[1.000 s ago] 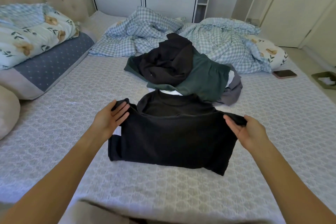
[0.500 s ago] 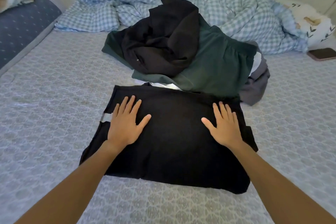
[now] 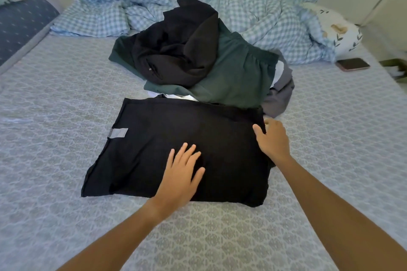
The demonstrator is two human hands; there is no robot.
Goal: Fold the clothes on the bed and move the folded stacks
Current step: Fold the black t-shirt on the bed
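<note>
A black shirt [image 3: 154, 138], folded in half, lies flat on the patterned bed [image 3: 66, 94] in front of me, a grey label showing at its left edge. My left hand [image 3: 180, 171] presses flat on the middle of the shirt with fingers spread. My right hand [image 3: 272, 138] grips the shirt's right edge, thumb on top and fingers curled under the fabric. Behind the shirt sits a heap of unfolded clothes: a black garment [image 3: 176, 46] on top of a dark green one [image 3: 237, 77], with a grey one [image 3: 279, 94] and some white cloth underneath.
A crumpled blue checked duvet [image 3: 264, 13] lies across the far side of the bed. A phone [image 3: 352, 64] rests on the bed at the right. A blue dotted pillow [image 3: 19, 22] is at the far left, a floral pillow [image 3: 339, 31] at the far right.
The shirt's top half was folded down and pressed flat by both hands. Since then my left hand slid to the shirt's middle and my right hand went to its right edge and took hold.
</note>
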